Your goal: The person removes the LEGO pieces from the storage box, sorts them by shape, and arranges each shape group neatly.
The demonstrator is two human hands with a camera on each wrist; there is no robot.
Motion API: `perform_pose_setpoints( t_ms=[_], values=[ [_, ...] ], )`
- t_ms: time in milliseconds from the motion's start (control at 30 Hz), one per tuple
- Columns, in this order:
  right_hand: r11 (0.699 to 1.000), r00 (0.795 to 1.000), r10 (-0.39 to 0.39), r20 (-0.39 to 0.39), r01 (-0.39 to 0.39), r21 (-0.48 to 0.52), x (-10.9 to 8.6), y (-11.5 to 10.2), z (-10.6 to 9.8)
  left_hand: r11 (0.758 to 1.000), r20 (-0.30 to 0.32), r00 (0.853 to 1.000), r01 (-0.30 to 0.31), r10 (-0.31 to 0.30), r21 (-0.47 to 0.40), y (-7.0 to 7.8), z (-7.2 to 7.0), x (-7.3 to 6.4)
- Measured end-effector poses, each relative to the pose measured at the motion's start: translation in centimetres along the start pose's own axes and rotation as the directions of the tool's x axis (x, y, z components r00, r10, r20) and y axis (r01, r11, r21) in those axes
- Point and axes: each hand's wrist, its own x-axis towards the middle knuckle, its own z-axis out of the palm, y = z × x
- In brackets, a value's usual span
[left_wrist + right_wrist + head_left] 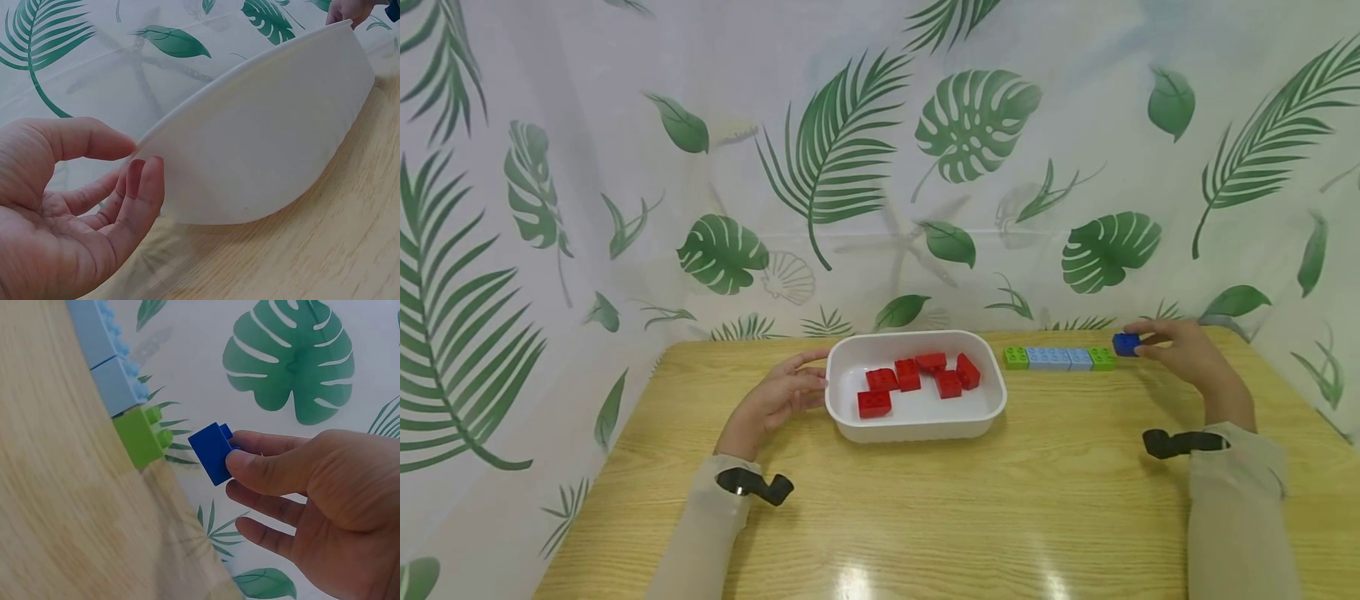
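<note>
My right hand (1186, 354) pinches a dark blue toy brick (212, 453) between thumb and fingers. The brick is held just off the right end of a row of bricks. That row has a green brick (1016, 358) on the left, light blue bricks (1048, 359) in the middle and another green brick (141, 439) nearest the held one. At the left end of a white plastic tub (917, 429) is my left hand (781, 393), its relaxed fingertips against the tub's rim and outer wall in the left wrist view. Several red bricks (874, 405) lie loose inside the tub.
Everything stands on a light wood table (970, 508). Behind its far edge hangs a white sheet with green leaf prints (970, 125), which also runs along the left side. The brick row lies close to that far edge.
</note>
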Motion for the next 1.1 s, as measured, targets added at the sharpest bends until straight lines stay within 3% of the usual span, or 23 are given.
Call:
perform_pose_setpoints(
  t_ms=[233,667,1100],
  values=[
    [0.999,1.0,-0.011,-0.007,0.011,-0.039,0.3,1.1,0.6,1.0,0.0,1.0,0.004,-0.004,-0.003,0.1,-0.1,-0.1],
    [1.0,1.0,-0.029,0.006,0.029,-0.009,0.4,1.4,1.3,1.0,-0.003,1.0,-0.008,0.008,-0.001,0.0,-0.1,-0.1],
    [0.999,0.999,0.019,0.038,-0.018,-0.037,0.7,1.6,1.9,1.0,-0.011,1.0,-0.005,0.005,-0.011,-0.2,-0.1,0.0]
  ],
)
